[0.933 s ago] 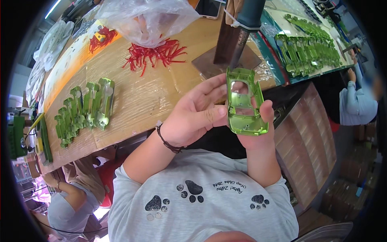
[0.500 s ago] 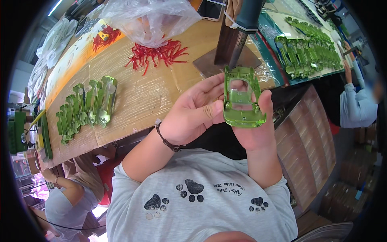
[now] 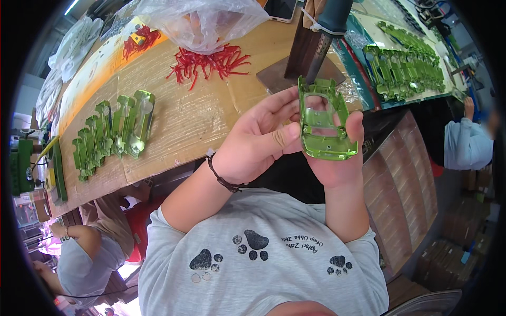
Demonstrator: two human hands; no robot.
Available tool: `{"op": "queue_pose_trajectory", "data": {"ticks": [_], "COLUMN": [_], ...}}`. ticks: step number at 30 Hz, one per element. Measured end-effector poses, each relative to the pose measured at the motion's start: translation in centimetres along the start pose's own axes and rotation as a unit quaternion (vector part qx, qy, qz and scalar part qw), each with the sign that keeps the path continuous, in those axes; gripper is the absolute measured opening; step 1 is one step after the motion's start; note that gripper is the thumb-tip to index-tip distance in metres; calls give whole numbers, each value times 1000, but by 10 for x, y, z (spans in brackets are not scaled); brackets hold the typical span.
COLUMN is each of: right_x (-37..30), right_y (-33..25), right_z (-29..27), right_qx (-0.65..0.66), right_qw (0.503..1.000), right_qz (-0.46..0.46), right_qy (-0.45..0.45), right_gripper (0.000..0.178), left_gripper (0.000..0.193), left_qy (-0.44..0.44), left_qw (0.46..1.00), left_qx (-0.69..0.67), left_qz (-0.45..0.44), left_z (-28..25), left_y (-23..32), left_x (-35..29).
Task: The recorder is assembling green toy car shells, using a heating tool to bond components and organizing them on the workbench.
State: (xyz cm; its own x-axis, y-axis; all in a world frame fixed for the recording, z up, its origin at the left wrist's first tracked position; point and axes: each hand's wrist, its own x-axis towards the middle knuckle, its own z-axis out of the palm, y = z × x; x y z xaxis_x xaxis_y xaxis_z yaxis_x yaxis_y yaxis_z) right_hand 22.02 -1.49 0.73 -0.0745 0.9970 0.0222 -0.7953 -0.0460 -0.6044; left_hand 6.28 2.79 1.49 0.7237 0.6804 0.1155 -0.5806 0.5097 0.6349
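Observation:
A green toy car body shell [image 3: 329,141], with clear window plastic in its middle, is held up between my two hands in front of my chest. My left hand [image 3: 263,139] grips its left side, thumb pressed near the edge and fingers behind. Under and along its right side is my right hand [image 3: 337,171], thumb standing at the right edge and the palm beneath. The right fingers are mostly hidden behind the shell. A row of similar green car shells [image 3: 124,124] lies on the table to the left.
Thin red plastic strips [image 3: 211,63] spill beneath a clear plastic bag [image 3: 203,23] on the cardboard-covered table [image 3: 184,116]. A metal post [image 3: 301,47] on a flat base rises beyond my hands. More green shells [image 3: 403,73] cover a surface at right. Co-workers sit at both sides.
The car shell has tilted a little and shifted slightly to the right with both hands. My grip on it stays about the same.

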Motion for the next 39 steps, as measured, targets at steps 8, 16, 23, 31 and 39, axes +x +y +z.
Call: {"op": "queue_pose_trajectory", "data": {"ticks": [8,16,23,31,39], "right_x": [1,3,11,11,7], "right_y": [-7,6,11,8,7], "right_z": [10,-9,-2,4,19], "right_qx": [50,50,33,3,15], "right_qw": [999,998,998,999,998], "right_qz": [20,41,55,33,51], "right_qy": [-5,20,9,-5,30], "right_gripper": [53,53,61,64,60], "left_gripper": [71,70,72,71,69], "left_qy": [38,69,113,116,103], "left_qw": [999,997,993,992,994], "left_qx": [-28,-2,34,34,22], "left_qz": [-19,-27,14,32,33], "left_z": [10,3,6,10,11], "left_y": [12,8,8,9,14], "left_x": [-1,-4,-11,-14,-20]}}
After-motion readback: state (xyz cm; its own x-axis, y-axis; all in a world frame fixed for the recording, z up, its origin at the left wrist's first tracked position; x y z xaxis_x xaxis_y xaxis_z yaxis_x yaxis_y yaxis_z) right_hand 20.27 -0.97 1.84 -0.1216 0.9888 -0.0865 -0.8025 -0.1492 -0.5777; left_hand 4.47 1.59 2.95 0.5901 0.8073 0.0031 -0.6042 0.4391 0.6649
